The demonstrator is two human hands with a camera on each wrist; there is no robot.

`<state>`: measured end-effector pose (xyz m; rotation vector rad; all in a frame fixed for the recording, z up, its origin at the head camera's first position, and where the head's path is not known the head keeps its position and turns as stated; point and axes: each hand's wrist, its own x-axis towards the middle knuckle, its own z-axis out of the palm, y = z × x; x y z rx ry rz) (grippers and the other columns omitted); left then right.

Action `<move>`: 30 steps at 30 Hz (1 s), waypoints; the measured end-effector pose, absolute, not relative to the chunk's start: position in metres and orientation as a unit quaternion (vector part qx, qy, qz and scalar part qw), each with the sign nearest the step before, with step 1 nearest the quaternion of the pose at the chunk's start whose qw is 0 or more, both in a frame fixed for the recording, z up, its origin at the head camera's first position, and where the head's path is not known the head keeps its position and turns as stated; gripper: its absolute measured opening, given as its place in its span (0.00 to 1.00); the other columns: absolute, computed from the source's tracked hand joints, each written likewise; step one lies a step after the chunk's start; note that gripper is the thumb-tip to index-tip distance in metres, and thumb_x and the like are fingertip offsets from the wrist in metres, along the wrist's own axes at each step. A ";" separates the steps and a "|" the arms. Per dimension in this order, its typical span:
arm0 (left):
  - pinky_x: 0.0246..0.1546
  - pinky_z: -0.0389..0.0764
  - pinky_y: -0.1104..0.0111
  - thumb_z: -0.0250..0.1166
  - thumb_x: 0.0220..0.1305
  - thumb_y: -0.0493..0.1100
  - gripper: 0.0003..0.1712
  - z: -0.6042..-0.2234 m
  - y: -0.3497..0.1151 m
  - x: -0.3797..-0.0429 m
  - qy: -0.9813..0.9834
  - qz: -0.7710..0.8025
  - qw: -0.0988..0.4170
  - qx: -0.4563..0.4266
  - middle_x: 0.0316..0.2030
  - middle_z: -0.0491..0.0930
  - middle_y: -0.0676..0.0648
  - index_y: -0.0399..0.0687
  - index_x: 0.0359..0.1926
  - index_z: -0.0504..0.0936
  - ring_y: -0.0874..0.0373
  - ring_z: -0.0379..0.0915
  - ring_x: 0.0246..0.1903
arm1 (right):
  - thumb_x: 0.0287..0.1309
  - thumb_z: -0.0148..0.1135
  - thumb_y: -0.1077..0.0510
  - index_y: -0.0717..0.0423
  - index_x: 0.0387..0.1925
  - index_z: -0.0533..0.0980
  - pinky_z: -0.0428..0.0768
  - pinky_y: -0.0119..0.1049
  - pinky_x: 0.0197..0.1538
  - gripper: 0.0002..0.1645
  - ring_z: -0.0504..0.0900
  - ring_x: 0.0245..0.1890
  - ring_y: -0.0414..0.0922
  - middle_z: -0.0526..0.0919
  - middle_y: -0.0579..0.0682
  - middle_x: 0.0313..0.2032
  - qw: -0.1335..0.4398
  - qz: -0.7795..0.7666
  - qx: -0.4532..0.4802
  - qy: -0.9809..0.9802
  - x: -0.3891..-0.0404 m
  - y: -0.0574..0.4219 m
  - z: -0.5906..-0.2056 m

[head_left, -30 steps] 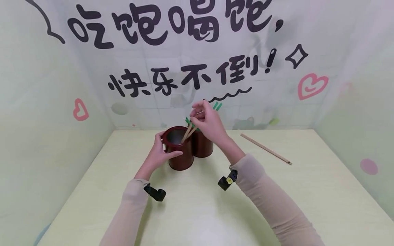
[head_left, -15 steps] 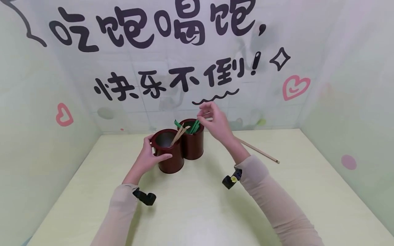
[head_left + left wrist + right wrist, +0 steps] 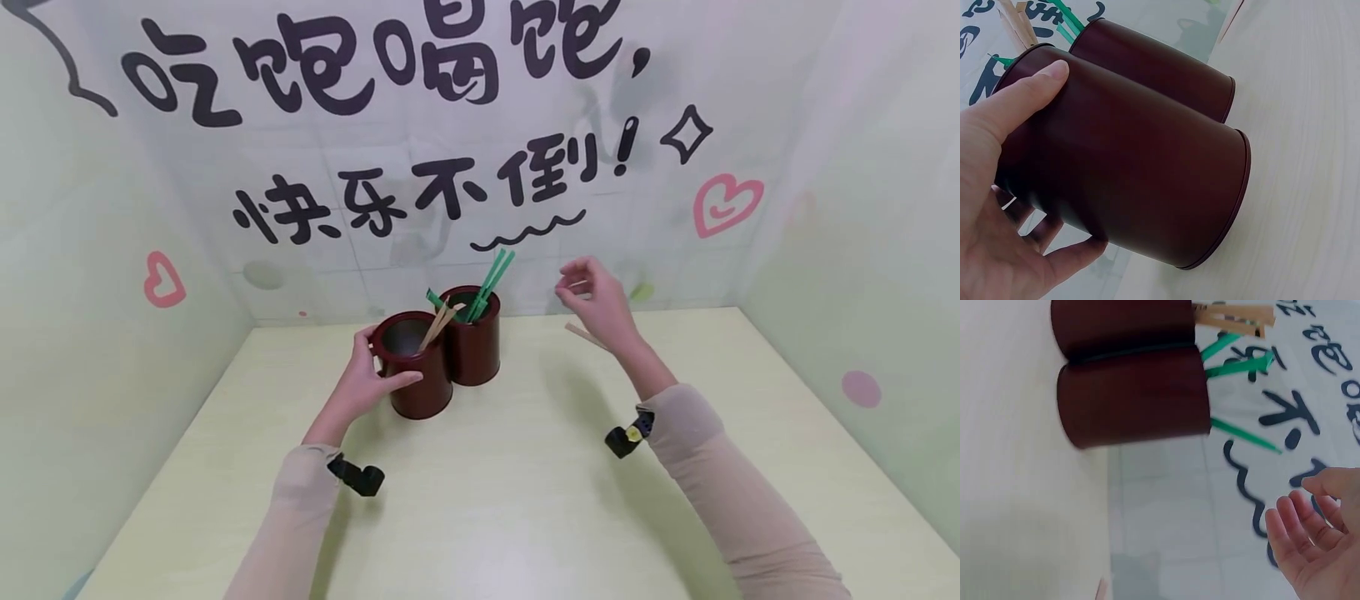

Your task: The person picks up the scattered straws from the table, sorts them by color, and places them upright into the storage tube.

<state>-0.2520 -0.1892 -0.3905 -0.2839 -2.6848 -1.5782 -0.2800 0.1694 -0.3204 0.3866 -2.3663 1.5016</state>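
Observation:
My left hand (image 3: 358, 392) holds the nearer dark red cylindrical cup (image 3: 422, 393), thumb on the front and fingers round the far side, as the left wrist view shows too. Several flat light-brown sticks (image 3: 441, 325) lean out of this cup over its right rim. Right behind it stands a second dark red cup (image 3: 477, 354) with several green sticks (image 3: 491, 283) poking up at different angles. My right hand (image 3: 600, 304) hovers in the air to the right of the cups, its fingers loosely bent and holding nothing.
A single thin light-brown stick (image 3: 587, 335) lies on the pale table (image 3: 495, 500) at the back right, mostly covered by the right hand and forearm. A printed white backdrop (image 3: 315, 275) rises along the table's rear edge, with cloth walls on both sides.
My right hand has left the tops of the light-brown sticks and moved right, away from the cups. The left hand keeps its grip. The head view has shifted slightly.

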 end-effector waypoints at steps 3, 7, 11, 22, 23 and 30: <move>0.70 0.66 0.42 0.74 0.58 0.47 0.58 -0.390 -0.190 -0.253 -0.858 -0.505 0.009 -0.091 0.72 0.54 0.36 0.41 0.74 0.42 0.41 0.52 0.72 | 0.65 0.60 0.65 0.68 0.53 0.71 0.80 0.32 0.51 0.17 0.82 0.48 0.57 0.82 0.65 0.48 0.141 0.501 0.109 -0.847 -0.283 0.188 -0.330; 0.69 0.66 0.42 0.74 0.58 0.46 0.57 -0.390 -0.190 -0.254 -0.857 -0.508 0.013 -0.090 0.72 0.55 0.36 0.41 0.74 0.43 0.41 0.52 0.72 | 0.67 0.58 0.64 0.69 0.54 0.71 0.80 0.43 0.55 0.17 0.81 0.50 0.59 0.80 0.66 0.50 0.122 0.476 0.083 -0.867 -0.286 0.209 -0.345; 0.69 0.67 0.43 0.74 0.58 0.45 0.57 -0.392 -0.191 -0.253 -0.855 -0.511 0.012 -0.088 0.72 0.55 0.36 0.41 0.73 0.43 0.41 0.52 0.72 | 0.68 0.57 0.64 0.70 0.53 0.72 0.79 0.49 0.56 0.16 0.81 0.50 0.61 0.80 0.67 0.50 0.114 0.452 0.059 -0.883 -0.288 0.227 -0.363; 0.69 0.67 0.43 0.75 0.58 0.46 0.57 -0.390 -0.190 -0.250 -0.852 -0.516 0.009 -0.089 0.72 0.55 0.37 0.42 0.74 0.43 0.42 0.53 0.71 | 0.67 0.59 0.60 0.72 0.55 0.72 0.77 0.56 0.59 0.21 0.79 0.54 0.66 0.78 0.71 0.54 0.045 0.376 0.028 -0.925 -0.292 0.264 -0.405; 0.69 0.67 0.43 0.75 0.58 0.46 0.57 -0.389 -0.190 -0.250 -0.851 -0.517 0.009 -0.089 0.72 0.55 0.37 0.42 0.74 0.43 0.42 0.53 0.71 | 0.66 0.59 0.60 0.72 0.56 0.72 0.76 0.58 0.60 0.23 0.78 0.55 0.67 0.77 0.72 0.55 0.029 0.361 0.028 -0.932 -0.293 0.266 -0.407; 0.69 0.67 0.43 0.74 0.58 0.45 0.56 -0.391 -0.190 -0.252 -0.853 -0.515 0.010 -0.087 0.72 0.55 0.37 0.42 0.73 0.44 0.42 0.52 0.72 | 0.63 0.60 0.61 0.74 0.55 0.73 0.79 0.54 0.49 0.23 0.80 0.45 0.61 0.80 0.70 0.48 -0.067 0.238 0.033 -0.968 -0.294 0.271 -0.417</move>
